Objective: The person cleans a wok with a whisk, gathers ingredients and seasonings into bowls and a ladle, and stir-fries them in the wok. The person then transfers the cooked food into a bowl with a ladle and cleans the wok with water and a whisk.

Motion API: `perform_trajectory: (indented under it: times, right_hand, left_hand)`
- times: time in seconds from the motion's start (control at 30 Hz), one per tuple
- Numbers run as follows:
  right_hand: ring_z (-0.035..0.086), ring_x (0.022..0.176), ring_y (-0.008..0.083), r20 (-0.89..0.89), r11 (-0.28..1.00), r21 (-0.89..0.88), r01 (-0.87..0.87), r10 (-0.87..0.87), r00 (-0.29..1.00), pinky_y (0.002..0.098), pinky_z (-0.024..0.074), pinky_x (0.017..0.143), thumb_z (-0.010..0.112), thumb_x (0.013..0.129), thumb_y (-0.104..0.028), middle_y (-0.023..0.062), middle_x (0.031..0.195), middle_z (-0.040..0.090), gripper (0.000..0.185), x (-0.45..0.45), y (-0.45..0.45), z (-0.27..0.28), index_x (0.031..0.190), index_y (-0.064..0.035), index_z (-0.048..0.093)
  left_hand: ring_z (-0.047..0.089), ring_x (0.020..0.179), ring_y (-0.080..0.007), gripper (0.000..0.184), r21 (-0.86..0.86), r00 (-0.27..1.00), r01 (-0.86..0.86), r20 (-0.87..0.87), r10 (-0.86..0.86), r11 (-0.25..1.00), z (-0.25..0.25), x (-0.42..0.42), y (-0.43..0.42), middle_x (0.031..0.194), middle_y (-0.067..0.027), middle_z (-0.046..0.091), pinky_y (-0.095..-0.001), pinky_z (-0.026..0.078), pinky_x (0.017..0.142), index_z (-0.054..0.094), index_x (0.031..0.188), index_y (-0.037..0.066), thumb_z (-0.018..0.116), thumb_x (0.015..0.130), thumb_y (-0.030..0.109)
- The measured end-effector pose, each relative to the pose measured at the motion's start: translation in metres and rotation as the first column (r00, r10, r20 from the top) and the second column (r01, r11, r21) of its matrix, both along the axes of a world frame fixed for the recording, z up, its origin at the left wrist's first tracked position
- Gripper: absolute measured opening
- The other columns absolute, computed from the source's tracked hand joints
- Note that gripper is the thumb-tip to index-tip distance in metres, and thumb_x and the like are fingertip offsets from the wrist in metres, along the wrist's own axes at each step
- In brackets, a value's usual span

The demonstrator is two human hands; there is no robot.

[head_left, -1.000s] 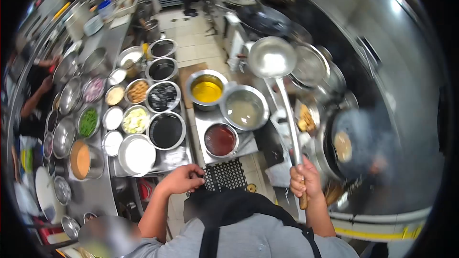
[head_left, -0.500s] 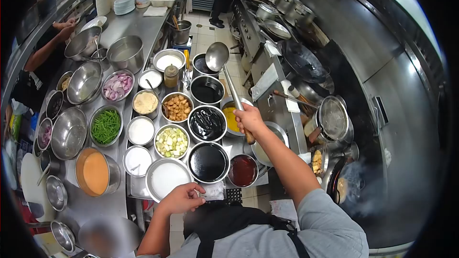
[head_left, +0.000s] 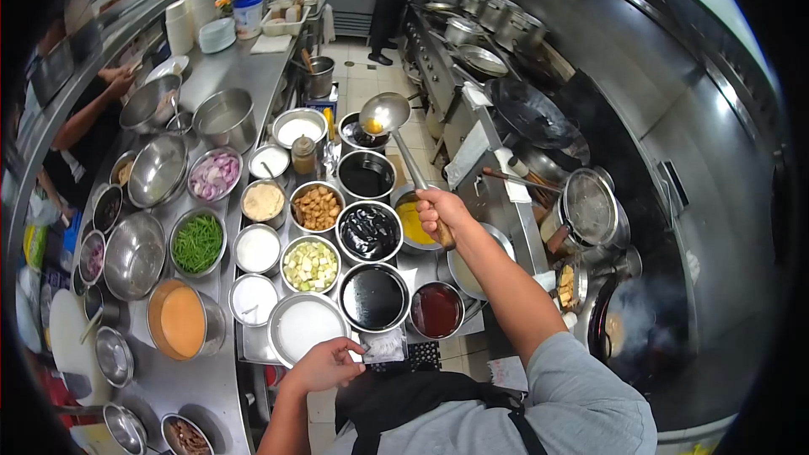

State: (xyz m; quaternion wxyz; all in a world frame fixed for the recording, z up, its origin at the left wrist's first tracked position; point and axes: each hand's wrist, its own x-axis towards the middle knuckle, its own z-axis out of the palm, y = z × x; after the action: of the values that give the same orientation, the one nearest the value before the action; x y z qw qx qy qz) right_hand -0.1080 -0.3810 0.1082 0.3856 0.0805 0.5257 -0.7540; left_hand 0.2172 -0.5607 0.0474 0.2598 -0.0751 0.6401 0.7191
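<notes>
My right hand (head_left: pixel 442 212) is closed round the wooden handle of a long metal ladle (head_left: pixel 386 111). The ladle's bowl, with a little yellow-brown content, is over the farthest dark-liquid pot (head_left: pixel 354 141). Beneath the hand and handle is a pot of yellow liquid (head_left: pixel 413 221). My left hand (head_left: pixel 327 364), fingers curled with the thumb near them, hovers at the near rim of a bowl of white powder (head_left: pixel 305 329); whether it holds anything is unclear. A bowl of black sauce (head_left: pixel 375 297) and a pot of red sauce (head_left: pixel 437 310) stand to its right.
Bowls of green beans (head_left: pixel 197 243), onions (head_left: pixel 215 175) and cubed vegetables (head_left: pixel 310 264) stand left. On the right stove, a wok (head_left: pixel 605 333) gives off smoke near a strainer (head_left: pixel 590 205). One person (head_left: pixel 396 0) stands at the back; another's arms (head_left: pixel 93 114) reach in at left.
My right hand first swung the ladle from the stove side to the pots at left. Since then, yellow-brown content has appeared in its bowl. The left hand has stayed low near the white bowl.
</notes>
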Motion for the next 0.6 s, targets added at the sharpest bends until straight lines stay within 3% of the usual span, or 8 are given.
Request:
perform_trajectory:
  times: [0.03, 0.07, 0.13, 0.17, 0.27, 0.4, 0.47, 0.6]
  right_hand:
    - [0.039, 0.042, 0.0024, 0.165, 0.987, -0.157, 0.014, 0.012, 0.986, 0.0198, 0.0328, 0.035, 0.051, 0.095, -0.015, -0.0033, 0.064, 0.046, 0.008, -0.003, 0.01, 0.004, 0.096, -0.0083, 0.048]
    - [0.039, 0.042, 0.0024, 0.155, 0.984, -0.173, 0.034, -0.007, 0.988, 0.0198, 0.0328, 0.035, 0.051, 0.095, -0.015, -0.0033, 0.064, 0.046, 0.008, 0.001, 0.021, 0.011, 0.096, -0.0083, 0.048]
    - [0.039, 0.042, 0.001, 0.338, 0.793, -0.606, 0.071, 0.175, 0.925, 0.0188, 0.035, 0.035, 0.05, 0.095, -0.016, -0.0035, 0.065, 0.047, 0.015, 0.012, 0.052, 0.026, 0.104, -0.0039, 0.05]
    - [0.039, 0.042, 0.0005, 0.348, 0.736, -0.671, 0.096, 0.198, 0.916, 0.0185, 0.0364, 0.035, 0.048, 0.096, -0.016, -0.0038, 0.066, 0.046, 0.027, 0.023, 0.07, 0.033, 0.117, 0.0007, 0.049]
    - [0.04, 0.042, 0.0012, 0.322, 0.577, -0.802, 0.155, 0.199, 0.926, 0.019, 0.0367, 0.034, 0.045, 0.096, -0.017, -0.0036, 0.067, 0.044, 0.034, 0.101, 0.184, 0.075, 0.125, 0.0008, 0.047]
    - [0.042, 0.043, 0.004, 0.262, 0.495, -0.837, 0.232, -0.01, 0.965, 0.0221, 0.0426, 0.036, 0.038, 0.097, -0.015, -0.0008, 0.07, 0.044, 0.051, 0.212, 0.322, 0.113, 0.145, -0.0031, 0.025]
    - [0.043, 0.044, 0.0034, 0.198, 0.538, -0.806, 0.248, -0.15, 0.969, 0.0208, 0.0411, 0.036, 0.041, 0.096, -0.014, -0.0021, 0.07, 0.046, 0.043, 0.267, 0.384, 0.131, 0.137, -0.0032, 0.036]
    - [0.042, 0.041, 0.0032, 0.124, 0.641, -0.576, 0.508, -0.546, 0.829, 0.0205, 0.0392, 0.033, 0.044, 0.095, -0.012, -0.0023, 0.068, 0.046, 0.043, 0.349, 0.475, 0.135, 0.136, -0.0027, 0.037]
  left_hand:
    - [0.058, 0.059, -0.0086, 0.029, -0.014, 1.0, 0.019, -0.004, -0.019, 1.0, 0.002, -0.001, 0.004, 0.071, -0.0028, 0.062, -0.022, 0.046, 0.054, 0.058, 0.11, 0.0, 0.068, 0.084, 0.009]
    - [0.059, 0.06, -0.0087, 0.028, -0.031, 0.999, 0.041, -0.01, -0.041, 0.999, 0.005, -0.003, 0.01, 0.073, -0.0045, 0.064, -0.0211, 0.047, 0.055, 0.057, 0.11, -0.001, 0.067, 0.085, 0.006]
    - [0.059, 0.06, -0.0084, 0.029, -0.09, 0.995, 0.092, -0.024, -0.094, 0.992, 0.014, -0.007, 0.028, 0.072, -0.004, 0.063, -0.0218, 0.046, 0.054, 0.057, 0.11, -0.001, 0.067, 0.085, 0.007]
    - [0.059, 0.058, -0.0093, 0.031, -0.096, 0.993, 0.113, -0.031, -0.116, 0.989, 0.015, -0.008, 0.039, 0.071, -0.0034, 0.062, -0.0232, 0.046, 0.054, 0.057, 0.111, 0.0, 0.068, 0.085, 0.011]
    - [0.06, 0.057, -0.012, 0.033, -0.198, 0.961, 0.269, -0.002, -0.275, 0.943, 0.03, -0.021, 0.088, 0.069, -0.0056, 0.062, -0.0254, 0.048, 0.054, 0.056, 0.112, -0.001, 0.068, 0.084, 0.013]
    - [0.061, 0.058, -0.0133, 0.031, -0.162, 0.944, 0.327, 0.016, -0.329, 0.931, 0.014, -0.018, 0.137, 0.071, -0.0094, 0.064, -0.027, 0.049, 0.052, 0.056, 0.111, -0.003, 0.067, 0.083, 0.001]
    - [0.061, 0.058, -0.0136, 0.03, -0.111, 0.93, 0.364, 0.105, -0.353, 0.925, 0.008, -0.017, 0.163, 0.077, -0.0111, 0.066, -0.0273, 0.049, 0.052, 0.055, 0.109, -0.004, 0.066, 0.082, -0.001]
    - [0.061, 0.059, -0.0143, 0.033, -0.116, 0.884, 0.467, 0.077, -0.461, 0.876, 0.002, -0.016, 0.206, 0.075, -0.0105, 0.065, -0.0276, 0.049, 0.054, 0.054, 0.109, -0.006, 0.067, 0.08, 0.002]
